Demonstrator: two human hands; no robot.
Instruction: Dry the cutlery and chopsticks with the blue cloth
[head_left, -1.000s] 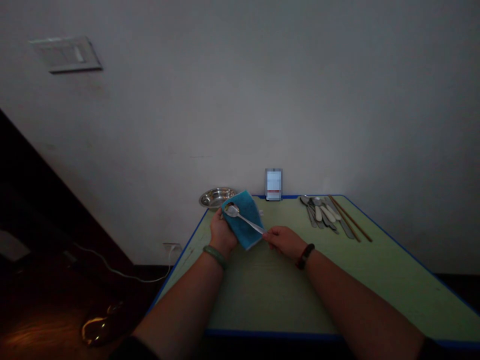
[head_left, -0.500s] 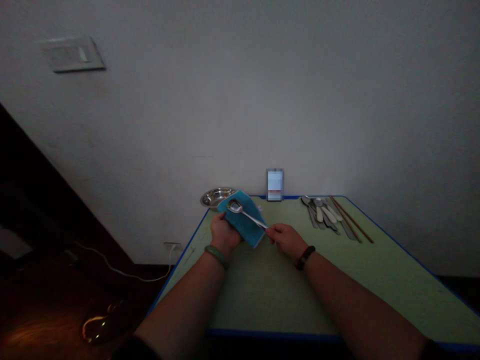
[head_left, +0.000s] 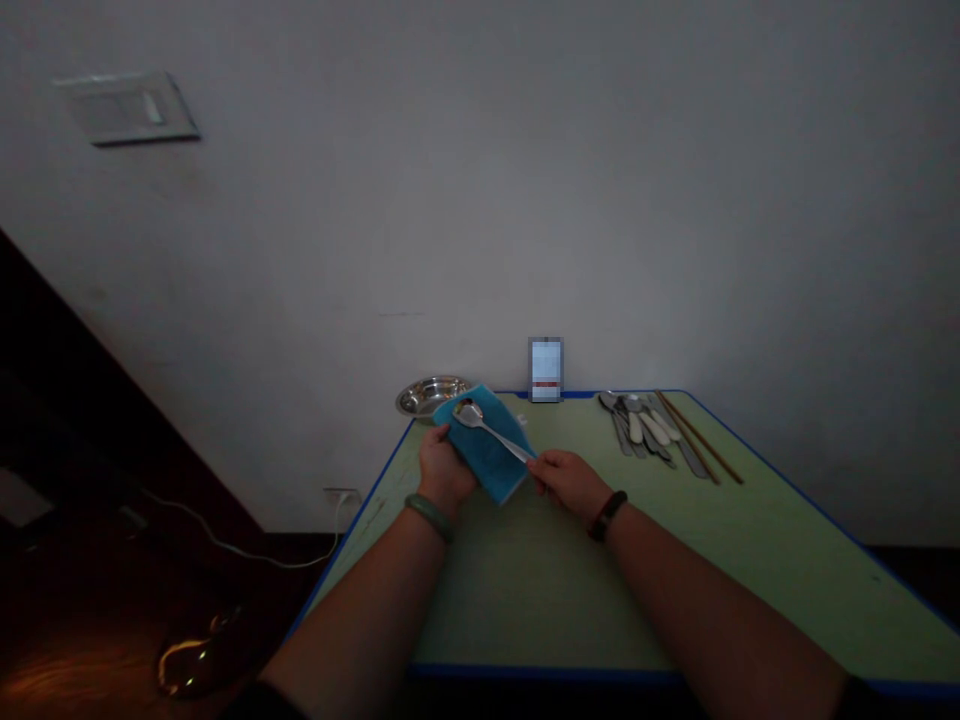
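Note:
A blue cloth (head_left: 491,470) lies over my left hand (head_left: 444,468), which holds it from below; the thumb shows at the cloth's left edge and the other fingers are mostly hidden. My right hand (head_left: 574,482) pinches the end of a metal spoon's handle. The bowl of the spoon (head_left: 470,413) rests against or just above the cloth, pointing up and left. Behind the cloth, a shiny metal bowl (head_left: 412,398) stands at the table's far left corner, partly covered from view.
On the light green, blue-edged table (head_left: 540,600), several spoons and knives (head_left: 651,428) lie at the back right beside wooden chopsticks (head_left: 705,440). A phone (head_left: 546,370) leans on the wall at the back edge. A white cable (head_left: 247,555) hangs left of the table.
The cloth's lower corner has shifted slightly down and left. Both hands keep their hold, and the spoon stays almost in place over the cloth. The whole view has shifted slightly.

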